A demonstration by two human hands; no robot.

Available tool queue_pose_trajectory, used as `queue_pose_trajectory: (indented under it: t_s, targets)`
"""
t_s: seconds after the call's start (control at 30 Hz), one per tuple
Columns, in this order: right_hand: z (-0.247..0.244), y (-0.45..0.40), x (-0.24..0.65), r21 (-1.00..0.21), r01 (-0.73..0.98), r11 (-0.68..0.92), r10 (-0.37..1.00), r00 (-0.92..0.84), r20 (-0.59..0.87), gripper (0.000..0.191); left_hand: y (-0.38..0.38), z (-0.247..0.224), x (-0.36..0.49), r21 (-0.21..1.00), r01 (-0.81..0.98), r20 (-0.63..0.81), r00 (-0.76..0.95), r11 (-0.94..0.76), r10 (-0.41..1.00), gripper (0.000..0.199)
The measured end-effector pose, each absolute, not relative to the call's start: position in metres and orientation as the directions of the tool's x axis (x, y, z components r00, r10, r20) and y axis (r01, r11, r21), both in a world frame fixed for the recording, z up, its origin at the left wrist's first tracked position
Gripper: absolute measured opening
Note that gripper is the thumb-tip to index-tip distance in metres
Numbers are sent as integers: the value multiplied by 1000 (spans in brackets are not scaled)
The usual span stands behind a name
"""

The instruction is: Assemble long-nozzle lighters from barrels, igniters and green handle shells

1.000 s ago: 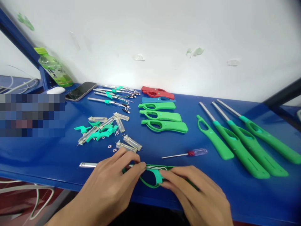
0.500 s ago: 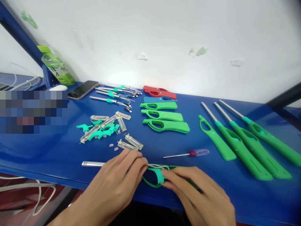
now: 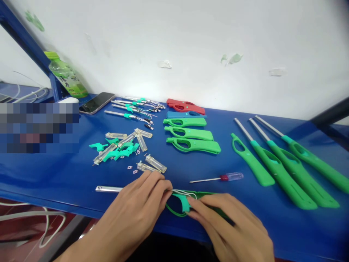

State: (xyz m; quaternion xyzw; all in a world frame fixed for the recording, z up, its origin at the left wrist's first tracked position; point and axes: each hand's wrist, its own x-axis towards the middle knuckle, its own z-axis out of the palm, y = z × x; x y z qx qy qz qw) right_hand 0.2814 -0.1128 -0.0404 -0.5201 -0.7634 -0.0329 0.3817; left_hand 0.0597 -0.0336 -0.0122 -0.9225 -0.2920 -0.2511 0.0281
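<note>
A green stick lighter shell (image 3: 176, 213) lies near the front edge of the table, partly covered by my hands. My left hand (image 3: 143, 203) is closed over its front end, where the metal tube (image 3: 109, 189) joins; the tube sticks out to the left. White wires (image 3: 185, 192) run from beneath my left fingers along the shell. With thumb and forefinger, my right hand (image 3: 231, 218) pinches a teal trigger (image 3: 183, 202) sitting in the shell's handle opening. The shell's rear part is hidden under my right hand.
A screwdriver (image 3: 230, 177) lies just behind my right hand. Clear fuel tanks (image 3: 155, 163) and teal triggers (image 3: 127, 150) are piled to the left. Wired tubes (image 3: 128, 115), green shells (image 3: 193, 145) and a phone (image 3: 97, 103) lie farther back. Finished-looking lighters (image 3: 293, 178) lie right.
The view has shifted very slightly. Both hands keep nearly the same grip on the lighter and trigger.
</note>
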Motion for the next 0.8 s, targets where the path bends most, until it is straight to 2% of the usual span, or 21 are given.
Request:
queue_pose_trajectory:
  t_s: [0.17,0.57,0.8]
  targets:
    - [-42,-109,285,-293,815,500,747,-234,623,19,-37,-14,48,-7,537,434,762,-843,482,38]
    - [-45,-111,292,-245,825,509,759,-296,580,28,-36,-23,48,56,530,475,731,-846,490,31]
    - [-39,-114,296,-364,784,504,787,-242,568,24,-34,-24,51,103,529,516,695,-842,500,28]
